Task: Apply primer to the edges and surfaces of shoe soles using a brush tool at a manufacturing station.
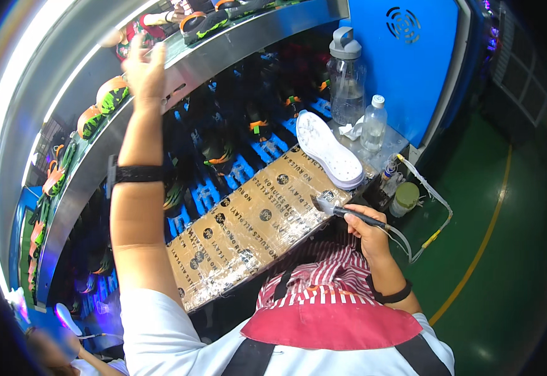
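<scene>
- Brush (pixel 343 212): my right hand (pixel 368 233) grips its handle, bristles over the cardboard-covered counter (pixel 248 235), near the white sole (pixel 330 152).
- I judge it light, stiff-handled, soft-tipped; I'd hold mid-handle.
- Left hand (pixel 145 72): raised, blurred, fingers apparently spread, seemingly empty.

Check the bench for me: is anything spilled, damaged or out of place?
The brown cardboard looks scuffed, with shiny whitish patches along its near edge; whether film or residue, I can't tell. A crumpled white scrap lies loose by the small clear bottle, like litter. No clear spill shows.
</scene>
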Demonstrator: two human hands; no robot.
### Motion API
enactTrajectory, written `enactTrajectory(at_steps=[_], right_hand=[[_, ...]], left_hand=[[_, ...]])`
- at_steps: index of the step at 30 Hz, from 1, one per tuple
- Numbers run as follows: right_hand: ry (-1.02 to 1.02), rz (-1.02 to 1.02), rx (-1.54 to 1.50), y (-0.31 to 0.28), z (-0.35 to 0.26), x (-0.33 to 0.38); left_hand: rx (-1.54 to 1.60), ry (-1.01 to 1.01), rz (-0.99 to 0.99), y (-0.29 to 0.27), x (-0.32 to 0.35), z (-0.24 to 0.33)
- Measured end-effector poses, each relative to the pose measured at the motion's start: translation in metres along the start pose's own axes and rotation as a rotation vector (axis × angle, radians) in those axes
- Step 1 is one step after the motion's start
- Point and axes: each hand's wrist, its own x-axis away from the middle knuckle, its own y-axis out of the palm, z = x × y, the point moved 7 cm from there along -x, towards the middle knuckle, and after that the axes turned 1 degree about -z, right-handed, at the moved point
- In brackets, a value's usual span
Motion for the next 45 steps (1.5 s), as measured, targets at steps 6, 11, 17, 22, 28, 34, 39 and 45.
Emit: enactTrajectory(at_steps=[6, 11, 17, 22, 28, 34, 39, 45], right_hand=[[0.017, -0.053, -0.009, 0.007, 0.006, 0.001], [0.027, -0.084, -0.009, 0.012, 0.007, 0.002], [0.025, -0.044, -0.011, 0.005, 0.019, -0.001], [0.013, -0.06, -0.065, 0.013, 0.013, 0.001], [0.066, -0.19, 0.071, 0.023, 0.003, 0.008], [-0.111, -0.303, 0.106, 0.026, 0.0, 0.005], [-0.157, -0.281, 0.114, 0.029, -0.012, 0.007], [-0.107, -0.32, 0.04, 0.035, -0.021, 0.012]], left_hand=[[-0.864, -0.025, 0.174, -0.138, -0.031, -0.101], [-0.374, -0.216, -0.236, -0.154, -0.009, -0.136], [0.671, -0.041, 0.555, -0.158, 0.102, -0.011], [1.565, -0.666, 0.345, -0.122, 0.155, -0.055], [1.759, -0.715, -0.158, -0.024, 0.197, -0.005], [1.963, -0.723, -0.417, 0.01, 0.283, 0.046], [1.687, -1.002, -0.323, 0.032, 0.337, 0.043], [1.427, -0.958, -0.357, 0.023, 0.36, 0.071]])
